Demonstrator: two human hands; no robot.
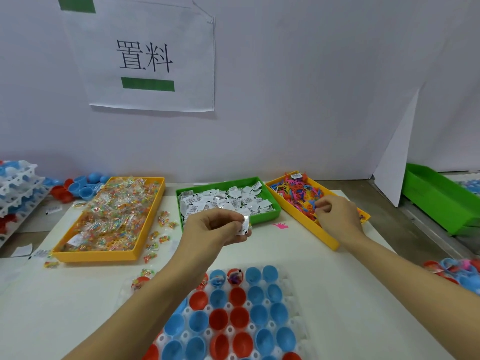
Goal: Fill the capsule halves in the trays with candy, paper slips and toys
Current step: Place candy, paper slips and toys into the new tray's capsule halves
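From the head camera I see my left hand (215, 229) pinching paper slips (244, 225) in its fingers, just in front of the green slip bin (270, 216). My right hand (337, 214) has its fingers curled into the toys (298, 194). The capsule tray (296, 331) lies nearest me on the desk (65, 302).
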